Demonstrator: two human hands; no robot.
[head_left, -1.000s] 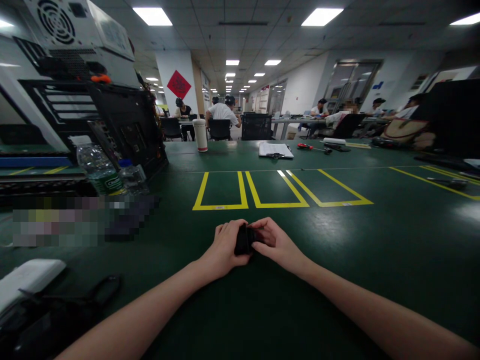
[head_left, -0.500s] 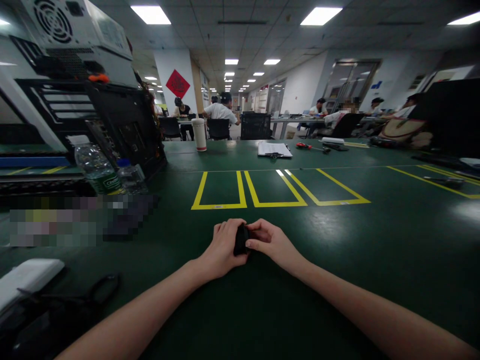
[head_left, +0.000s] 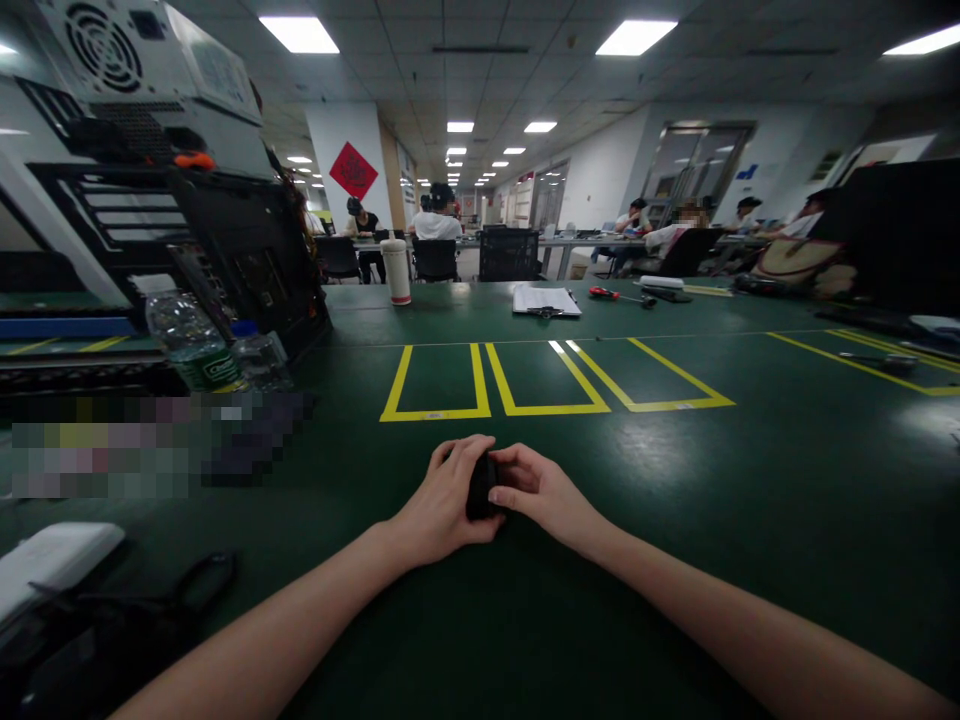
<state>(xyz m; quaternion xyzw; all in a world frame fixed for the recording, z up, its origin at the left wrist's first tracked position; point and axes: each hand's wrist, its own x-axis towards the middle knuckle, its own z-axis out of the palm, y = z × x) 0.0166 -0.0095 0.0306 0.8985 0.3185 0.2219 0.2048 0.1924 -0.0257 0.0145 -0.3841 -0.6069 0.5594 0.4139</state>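
A small black object (head_left: 481,488), its kind too dark and covered to make out, is between my hands over the green tabletop (head_left: 525,620). My left hand (head_left: 444,500) wraps round its left side, fingers over the top and thumb along the near edge. From the right, my right hand (head_left: 536,490) is closed with thumb and fingertips against the object's right face. The fingers hide much of it. Beyond the hands, yellow tape outlines (head_left: 435,413) mark the table.
Further back are a white cup (head_left: 396,270), a clipboard with papers (head_left: 546,301) and a red screwdriver (head_left: 615,295). Plastic bottles (head_left: 187,340) and computer parts (head_left: 247,260) crowd the left. A white device (head_left: 60,560) and black cables (head_left: 112,630) lie near left. People sit behind.
Both hands stay round the black object, with only slight finger shifts; my left fingers have spread a little over its top. The view has moved slightly. A person in the background has drawn an arm in.
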